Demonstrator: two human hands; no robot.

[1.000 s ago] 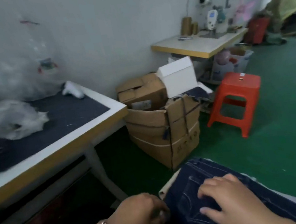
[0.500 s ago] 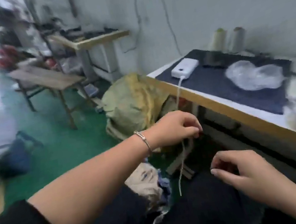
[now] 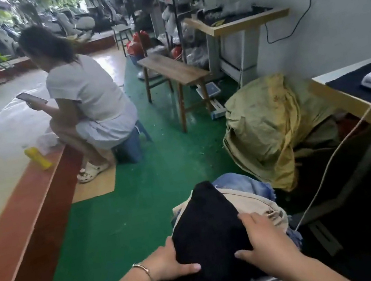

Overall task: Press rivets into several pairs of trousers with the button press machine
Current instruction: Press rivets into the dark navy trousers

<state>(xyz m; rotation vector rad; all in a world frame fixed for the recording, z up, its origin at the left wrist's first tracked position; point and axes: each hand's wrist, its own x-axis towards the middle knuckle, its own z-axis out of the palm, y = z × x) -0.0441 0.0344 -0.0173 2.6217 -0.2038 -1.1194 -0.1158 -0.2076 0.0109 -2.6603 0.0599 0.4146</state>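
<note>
A dark pair of trousers (image 3: pixel 206 223) is shown lying on top of a heap of garments (image 3: pixel 255 192) on the green floor (image 3: pixel 119 222), low in the view; it is flanked by the left hand (image 3: pixel 171 260) and the right hand (image 3: pixel 264 241), both laid against the cloth with fingers spread and nearly straight, nothing being pinched. The step is judged to be the fetching or stacking of a pair between pressings; the button press machine is not seen. The next move would call for a firm grasp and a lift. Open floor is available to the left; the right is bounded by the worktop (image 3: pixel 352 103) edge, a hanging white cable (image 3: pixel 328 167) and an olive sack (image 3: pixel 271 127).
</note>
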